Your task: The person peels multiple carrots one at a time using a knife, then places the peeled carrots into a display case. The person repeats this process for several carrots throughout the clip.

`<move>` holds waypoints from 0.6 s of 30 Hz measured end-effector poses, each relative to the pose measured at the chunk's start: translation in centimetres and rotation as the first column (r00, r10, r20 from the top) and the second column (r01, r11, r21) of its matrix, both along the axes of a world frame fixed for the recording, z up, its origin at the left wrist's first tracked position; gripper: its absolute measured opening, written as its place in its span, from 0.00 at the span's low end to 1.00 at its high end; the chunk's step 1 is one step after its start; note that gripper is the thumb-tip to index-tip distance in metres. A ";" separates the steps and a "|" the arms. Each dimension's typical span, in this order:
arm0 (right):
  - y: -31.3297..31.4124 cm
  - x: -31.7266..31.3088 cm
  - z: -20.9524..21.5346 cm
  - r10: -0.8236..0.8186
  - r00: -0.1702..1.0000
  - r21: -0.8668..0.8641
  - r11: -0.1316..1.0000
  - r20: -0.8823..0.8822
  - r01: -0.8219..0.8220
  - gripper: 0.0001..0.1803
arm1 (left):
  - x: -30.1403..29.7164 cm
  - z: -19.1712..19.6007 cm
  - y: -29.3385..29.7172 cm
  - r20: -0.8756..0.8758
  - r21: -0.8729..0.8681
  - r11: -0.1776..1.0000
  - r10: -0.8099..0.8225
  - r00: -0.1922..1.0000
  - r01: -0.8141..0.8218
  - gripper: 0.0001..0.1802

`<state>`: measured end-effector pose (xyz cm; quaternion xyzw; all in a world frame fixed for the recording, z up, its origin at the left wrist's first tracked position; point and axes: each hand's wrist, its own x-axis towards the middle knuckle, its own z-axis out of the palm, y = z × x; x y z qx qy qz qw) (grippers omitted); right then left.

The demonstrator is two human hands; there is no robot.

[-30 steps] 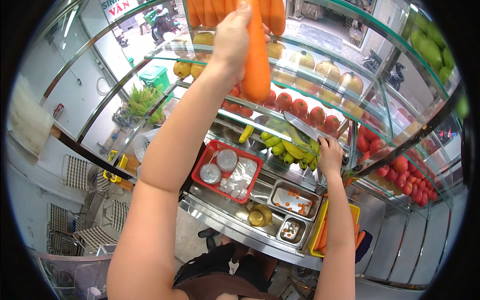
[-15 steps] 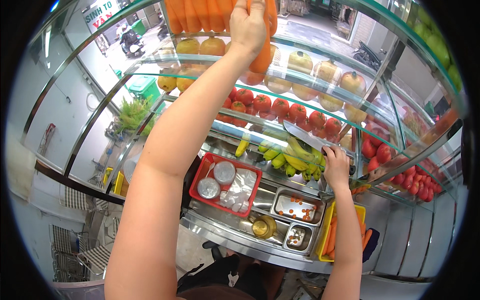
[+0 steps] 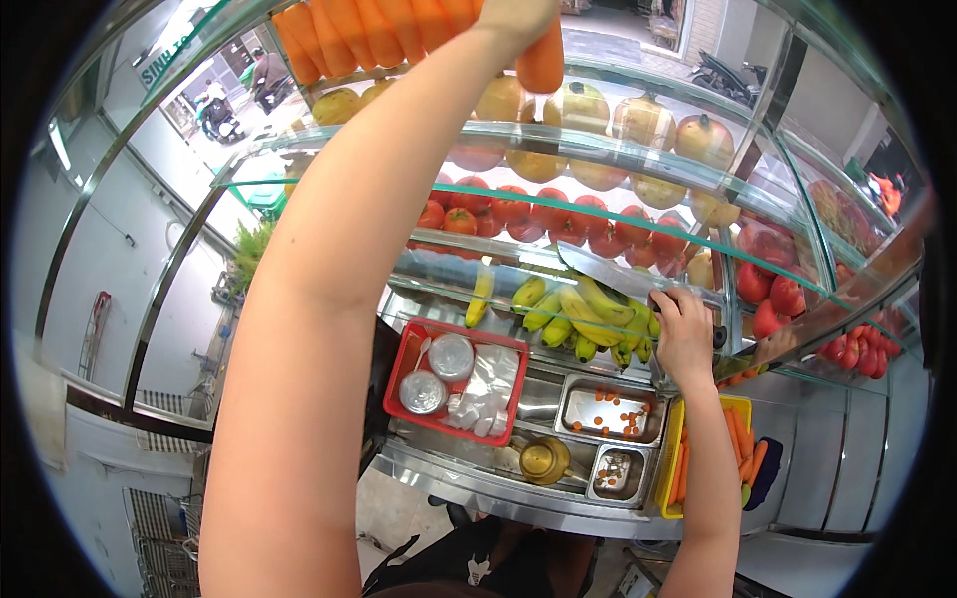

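Note:
My right hand (image 3: 685,334) is closed round the black handle of a large knife (image 3: 601,267). The broad blade points left and away, above a bunch of yellow-green bananas (image 3: 588,309). My left arm reaches far up to the top glass shelf, where a row of peeled-looking orange carrots (image 3: 374,30) lies side by side. There my left hand (image 3: 523,14) is at the carrots, its fingers cut off by the upper picture edge, so its grip does not show. One carrot (image 3: 541,62) juts out just below that hand.
Glass shelves hold tomatoes (image 3: 510,206), pomegranates (image 3: 646,122) and red apple-like fruit (image 3: 788,295). On the steel counter stand a red basket (image 3: 399,399) of lidded cups and bags, steel trays (image 3: 610,414) with carrot bits, a brass-coloured pot (image 3: 544,460) and a yellow basket (image 3: 671,488) of carrots.
My left hand has moved up and slightly right, its fingers passing out of the picture. My right hand still holds the knife in nearly the same place. The whole view has shifted slightly.

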<state>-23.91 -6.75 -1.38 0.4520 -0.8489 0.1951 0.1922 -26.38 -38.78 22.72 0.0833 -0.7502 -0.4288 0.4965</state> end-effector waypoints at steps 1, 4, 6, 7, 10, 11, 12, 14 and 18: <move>0.2 -0.1 0.1 -0.005 1.000 0.003 1.000 0.007 0.005 0.18 | -0.8 -0.1 0.0 -0.040 0.046 0.999 -0.028 0.999 0.030 0.23; -1.3 0.6 0.1 0.050 0.999 -0.030 0.998 0.019 -0.050 0.17 | -2.0 1.1 -4.6 -0.149 -0.083 0.994 0.063 0.987 -0.075 0.14; -0.4 -0.1 -0.2 0.007 1.000 -0.006 1.000 0.015 -0.007 0.17 | -4.9 -0.4 -6.0 -0.242 -0.194 0.971 0.089 0.966 -0.138 0.14; -0.2 -0.2 -0.2 -0.004 1.000 -0.003 1.000 0.012 0.004 0.17 | -4.5 -0.1 -5.2 -0.290 -0.253 0.950 0.107 0.951 -0.184 0.14; -0.2 -0.1 -0.1 -0.010 1.000 -0.004 1.000 0.017 0.010 0.17 | -3.2 0.5 -4.9 -0.135 -0.263 0.872 0.390 0.911 -0.413 0.18; -0.3 -0.1 0.0 -0.009 1.000 -0.003 1.000 0.023 0.009 0.17 | -3.0 0.7 -4.9 -0.141 -0.271 0.838 0.452 0.881 -0.473 0.18; -0.3 0.0 0.1 -0.007 1.000 -0.001 1.000 0.029 0.007 0.16 | -2.8 0.9 -5.0 -0.005 -0.248 0.849 0.480 0.877 -0.466 0.19; -0.5 0.2 0.2 -0.014 0.999 -0.001 1.000 0.031 0.014 0.16 | -3.5 1.1 -6.1 -0.056 -0.277 0.807 0.528 0.847 -0.521 0.19; -0.4 0.1 0.1 -0.028 0.999 0.002 1.000 0.029 0.028 0.16 | -4.4 1.3 -5.4 -0.084 -0.310 0.762 0.573 0.815 -0.568 0.19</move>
